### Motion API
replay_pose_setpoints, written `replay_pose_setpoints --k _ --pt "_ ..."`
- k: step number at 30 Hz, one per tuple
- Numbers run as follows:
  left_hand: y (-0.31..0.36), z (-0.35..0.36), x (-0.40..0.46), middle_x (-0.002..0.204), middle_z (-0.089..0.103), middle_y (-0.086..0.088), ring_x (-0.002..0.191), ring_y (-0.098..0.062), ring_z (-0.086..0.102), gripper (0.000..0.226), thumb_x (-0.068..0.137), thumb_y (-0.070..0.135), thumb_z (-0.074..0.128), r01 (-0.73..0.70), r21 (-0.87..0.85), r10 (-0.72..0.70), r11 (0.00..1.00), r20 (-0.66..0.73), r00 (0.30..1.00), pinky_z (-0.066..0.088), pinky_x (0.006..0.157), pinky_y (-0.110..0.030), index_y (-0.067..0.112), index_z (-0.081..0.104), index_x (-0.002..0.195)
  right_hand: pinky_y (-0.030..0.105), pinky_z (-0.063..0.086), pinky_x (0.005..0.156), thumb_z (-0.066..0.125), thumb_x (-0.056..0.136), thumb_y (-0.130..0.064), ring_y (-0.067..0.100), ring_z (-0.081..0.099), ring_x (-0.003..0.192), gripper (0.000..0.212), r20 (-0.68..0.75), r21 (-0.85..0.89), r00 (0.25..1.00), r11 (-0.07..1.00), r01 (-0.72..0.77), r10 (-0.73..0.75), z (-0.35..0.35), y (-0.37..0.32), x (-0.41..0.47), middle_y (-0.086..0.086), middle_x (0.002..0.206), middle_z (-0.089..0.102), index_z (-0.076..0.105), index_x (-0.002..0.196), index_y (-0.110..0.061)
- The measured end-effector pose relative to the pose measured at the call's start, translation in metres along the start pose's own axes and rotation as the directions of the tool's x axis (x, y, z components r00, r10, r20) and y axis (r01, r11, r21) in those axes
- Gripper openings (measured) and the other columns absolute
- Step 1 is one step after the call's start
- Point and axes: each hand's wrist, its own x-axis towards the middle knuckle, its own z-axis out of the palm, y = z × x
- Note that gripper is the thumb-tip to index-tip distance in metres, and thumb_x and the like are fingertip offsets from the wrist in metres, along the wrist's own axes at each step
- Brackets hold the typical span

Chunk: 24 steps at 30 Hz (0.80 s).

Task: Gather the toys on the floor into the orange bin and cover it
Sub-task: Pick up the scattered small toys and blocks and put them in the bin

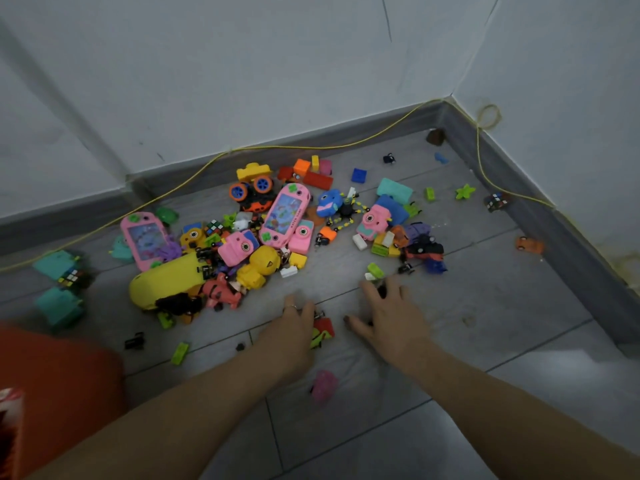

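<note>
Many small plastic toys lie in a heap on the grey tiled floor: two pink handheld games (285, 216), pink toy cameras (239, 247), a yellow duck (259, 266), a yellow case (166, 278), a monster truck (252, 188) and building bricks. The orange bin (59, 386) shows at the bottom left edge; I see no lid. My left hand (294, 327) reaches forward and curls round a small red and green toy (323, 332). To its right, my right hand (391, 317) lies spread on the floor, with small black pieces showing between its fingers.
Two white walls meet at a corner at the back right, with a yellow cable (311, 147) running along the skirting. Strays lie apart: teal blocks (59, 303) at left, a pink toy (323, 386) between my arms, an orange car (530, 244) at right.
</note>
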Motion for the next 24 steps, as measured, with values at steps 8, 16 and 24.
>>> replay_pose_setpoints --k 8,16,24 --pt "0.018 0.005 -0.005 0.153 -0.001 -0.007 0.130 -0.033 0.039 0.131 0.056 0.060 0.077 0.039 -0.151 -0.035 0.988 0.031 0.999 0.049 0.095 -0.038 0.037 -0.008 0.152 0.033 0.044 0.040 0.061 0.089 -0.036 0.028 0.054 0.079 0.024 -0.178 -0.162 0.939 0.950 0.266 -0.293 0.019 0.016 -0.023 0.012 0.106 0.051 0.053 0.103 -0.018" --pt "0.029 0.028 -0.012 0.153 0.008 -0.016 0.125 -0.036 0.040 0.089 0.088 0.037 0.061 -0.070 0.046 0.072 0.997 -0.065 0.995 0.047 0.086 -0.038 0.025 0.004 0.154 0.027 0.041 0.036 0.081 0.073 -0.028 0.023 0.057 0.079 0.034 -0.217 -0.157 0.887 0.911 0.380 -0.407 0.024 0.027 -0.023 0.008 0.106 0.057 0.056 0.095 -0.019" --pt "0.032 0.027 -0.004 0.145 0.019 -0.013 0.108 -0.029 0.052 0.079 0.086 0.023 0.070 -0.068 0.026 0.070 0.997 -0.092 0.993 0.051 0.074 -0.034 0.018 0.021 0.147 0.031 0.046 0.047 0.079 0.073 -0.018 0.024 0.055 0.083 0.029 -0.271 -0.004 0.918 0.954 0.301 -0.290 0.025 0.027 -0.020 0.006 0.103 0.056 0.056 0.090 -0.013"
